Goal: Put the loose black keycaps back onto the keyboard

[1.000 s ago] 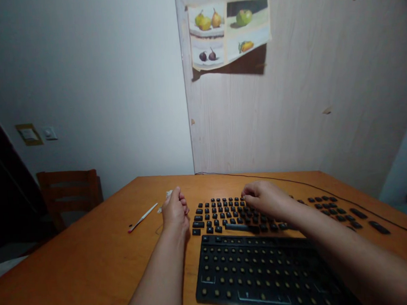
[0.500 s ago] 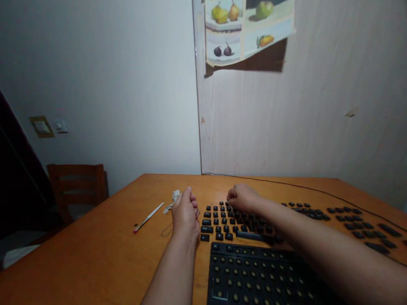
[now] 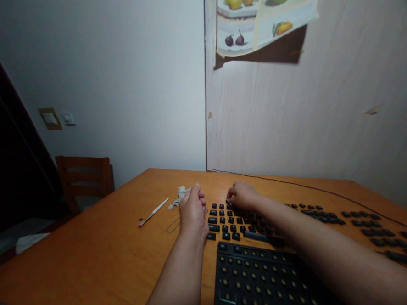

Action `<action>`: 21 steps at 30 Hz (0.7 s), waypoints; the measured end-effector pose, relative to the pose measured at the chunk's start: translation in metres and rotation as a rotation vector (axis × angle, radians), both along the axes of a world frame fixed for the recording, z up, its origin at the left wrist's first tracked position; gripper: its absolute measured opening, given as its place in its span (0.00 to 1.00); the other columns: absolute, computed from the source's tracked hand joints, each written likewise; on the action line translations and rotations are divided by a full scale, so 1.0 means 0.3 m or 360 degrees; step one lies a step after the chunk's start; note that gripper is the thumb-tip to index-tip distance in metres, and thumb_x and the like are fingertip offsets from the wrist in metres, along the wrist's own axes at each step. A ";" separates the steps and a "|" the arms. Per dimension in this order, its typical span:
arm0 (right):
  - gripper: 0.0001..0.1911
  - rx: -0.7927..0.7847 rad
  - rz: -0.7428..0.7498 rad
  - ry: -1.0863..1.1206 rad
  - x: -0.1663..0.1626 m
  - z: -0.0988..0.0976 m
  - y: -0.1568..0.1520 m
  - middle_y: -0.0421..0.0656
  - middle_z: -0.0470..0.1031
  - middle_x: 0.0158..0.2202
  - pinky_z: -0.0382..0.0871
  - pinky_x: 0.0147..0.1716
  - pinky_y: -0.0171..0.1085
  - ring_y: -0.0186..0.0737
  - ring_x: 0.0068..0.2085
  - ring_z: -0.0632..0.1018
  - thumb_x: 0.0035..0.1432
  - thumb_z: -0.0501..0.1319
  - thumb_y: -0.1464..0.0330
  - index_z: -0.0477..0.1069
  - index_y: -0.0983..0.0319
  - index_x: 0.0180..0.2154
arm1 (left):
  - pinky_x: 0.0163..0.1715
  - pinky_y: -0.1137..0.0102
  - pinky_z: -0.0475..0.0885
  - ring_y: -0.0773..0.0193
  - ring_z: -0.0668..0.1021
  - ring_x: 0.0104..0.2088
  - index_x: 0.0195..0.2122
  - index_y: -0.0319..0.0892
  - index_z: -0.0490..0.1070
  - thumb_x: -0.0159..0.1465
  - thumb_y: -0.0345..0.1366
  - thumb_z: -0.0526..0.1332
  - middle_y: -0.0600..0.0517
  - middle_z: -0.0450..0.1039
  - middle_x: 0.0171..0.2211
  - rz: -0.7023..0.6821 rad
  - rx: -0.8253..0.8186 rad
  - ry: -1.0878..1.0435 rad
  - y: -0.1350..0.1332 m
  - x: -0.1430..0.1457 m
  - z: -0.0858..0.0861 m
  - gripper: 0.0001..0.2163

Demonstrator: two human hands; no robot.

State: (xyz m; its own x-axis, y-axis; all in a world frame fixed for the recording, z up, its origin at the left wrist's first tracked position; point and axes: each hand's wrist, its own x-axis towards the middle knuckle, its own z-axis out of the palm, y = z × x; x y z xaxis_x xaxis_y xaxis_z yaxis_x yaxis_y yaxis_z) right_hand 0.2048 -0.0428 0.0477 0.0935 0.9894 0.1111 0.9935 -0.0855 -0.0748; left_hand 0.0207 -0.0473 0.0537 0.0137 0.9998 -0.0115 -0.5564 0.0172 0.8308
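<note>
My left hand (image 3: 192, 211) rests as a loose fist on the orange wooden table (image 3: 93, 265), just left of rows of loose black keycaps (image 3: 228, 220); what it holds, if anything, is hidden. My right hand (image 3: 242, 195) lies over the far left keycaps with its fingers curled together in a pinch, and what it grips is hidden. A black keyboard base (image 3: 263, 282) with its caps removed, showing small yellowish stems, lies nearest to me under my right forearm.
A thin white tool with a red tip (image 3: 154, 213) and a crumpled whitish cloth (image 3: 180, 196) lie left of my left hand. More keycaps (image 3: 367, 230) spread to the right. A black cable (image 3: 295, 183) runs along the far edge. A wooden chair (image 3: 84, 180) stands at left.
My right hand has slid leftward along the keycap rows, closer to my left hand. The view has turned left and tilted slightly. The left hand has stayed a fist in place.
</note>
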 end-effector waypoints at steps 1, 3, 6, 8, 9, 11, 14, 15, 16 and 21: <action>0.11 -0.0004 0.0003 -0.0003 -0.001 -0.001 0.002 0.48 0.76 0.43 0.64 0.45 0.41 0.48 0.48 0.72 0.55 0.64 0.62 0.82 0.55 0.40 | 0.13 0.78 0.47 0.78 0.56 0.11 0.23 0.41 0.62 0.55 0.44 0.65 0.61 0.57 0.14 -0.0005 -0.0002 -0.0002 -0.001 0.001 0.001 0.15; 0.11 -0.0009 0.0009 -0.0009 -0.003 -0.004 0.004 0.48 0.76 0.43 0.64 0.46 0.41 0.48 0.48 0.72 0.55 0.64 0.62 0.82 0.55 0.40 | 0.13 0.78 0.47 0.78 0.55 0.11 0.23 0.41 0.62 0.55 0.44 0.64 0.61 0.57 0.14 -0.0010 -0.0005 -0.0007 -0.004 0.002 0.003 0.14; 0.12 -0.0010 0.0012 -0.0016 -0.005 -0.009 0.006 0.48 0.76 0.44 0.64 0.46 0.41 0.49 0.48 0.72 0.55 0.64 0.61 0.82 0.55 0.40 | 0.13 0.78 0.47 0.78 0.55 0.12 0.23 0.41 0.62 0.55 0.43 0.64 0.61 0.57 0.14 -0.0014 -0.0007 -0.0018 -0.007 0.004 0.004 0.14; 0.11 -0.0009 0.0011 -0.0013 -0.006 -0.014 0.008 0.48 0.76 0.44 0.64 0.46 0.42 0.49 0.49 0.72 0.54 0.64 0.61 0.82 0.55 0.39 | 0.13 0.78 0.47 0.78 0.55 0.12 0.23 0.41 0.62 0.55 0.43 0.64 0.61 0.57 0.14 -0.0018 -0.0008 -0.0020 -0.009 0.005 0.004 0.14; 0.11 -0.0008 0.0010 -0.0008 -0.006 -0.017 0.010 0.48 0.76 0.44 0.64 0.46 0.42 0.49 0.49 0.72 0.54 0.64 0.62 0.82 0.55 0.39 | 0.13 0.78 0.47 0.78 0.55 0.12 0.23 0.41 0.62 0.55 0.43 0.64 0.61 0.57 0.14 -0.0021 -0.0007 -0.0016 -0.009 0.005 0.004 0.14; 0.11 -0.0002 0.0003 0.0011 -0.007 -0.022 0.014 0.49 0.76 0.44 0.64 0.46 0.42 0.50 0.49 0.72 0.54 0.64 0.62 0.82 0.55 0.39 | 0.13 0.78 0.47 0.78 0.55 0.12 0.23 0.41 0.63 0.55 0.43 0.64 0.61 0.57 0.14 -0.0026 -0.0006 -0.0006 -0.010 0.005 0.004 0.14; 0.10 0.0018 -0.0004 0.0066 -0.005 -0.023 0.021 0.49 0.77 0.43 0.64 0.46 0.42 0.51 0.48 0.72 0.53 0.65 0.63 0.82 0.57 0.36 | 0.13 0.78 0.47 0.78 0.55 0.12 0.24 0.41 0.63 0.55 0.44 0.64 0.61 0.57 0.15 -0.0033 -0.0012 -0.0001 -0.010 0.004 0.003 0.14; 0.09 0.0029 -0.0005 0.0094 -0.004 -0.021 0.023 0.49 0.77 0.43 0.64 0.46 0.42 0.51 0.48 0.72 0.52 0.66 0.64 0.82 0.57 0.36 | 0.13 0.78 0.47 0.78 0.55 0.12 0.24 0.41 0.63 0.55 0.44 0.64 0.61 0.57 0.15 -0.0032 -0.0013 0.0001 -0.009 0.004 0.003 0.14; 0.08 0.0042 -0.0006 0.0129 -0.001 -0.019 0.025 0.49 0.78 0.42 0.64 0.45 0.42 0.51 0.48 0.72 0.51 0.66 0.64 0.82 0.58 0.35 | 0.13 0.78 0.47 0.78 0.55 0.12 0.23 0.41 0.63 0.55 0.44 0.64 0.61 0.57 0.15 -0.0032 -0.0013 0.0005 -0.009 0.003 0.002 0.14; 0.07 0.0081 0.0029 0.0444 0.019 -0.009 0.010 0.45 0.80 0.34 0.65 0.37 0.37 0.43 0.38 0.76 0.52 0.65 0.66 0.81 0.60 0.32 | 0.13 0.78 0.46 0.77 0.54 0.12 0.24 0.41 0.63 0.56 0.43 0.64 0.60 0.58 0.14 -0.0129 -0.0003 0.0048 -0.012 0.008 0.000 0.13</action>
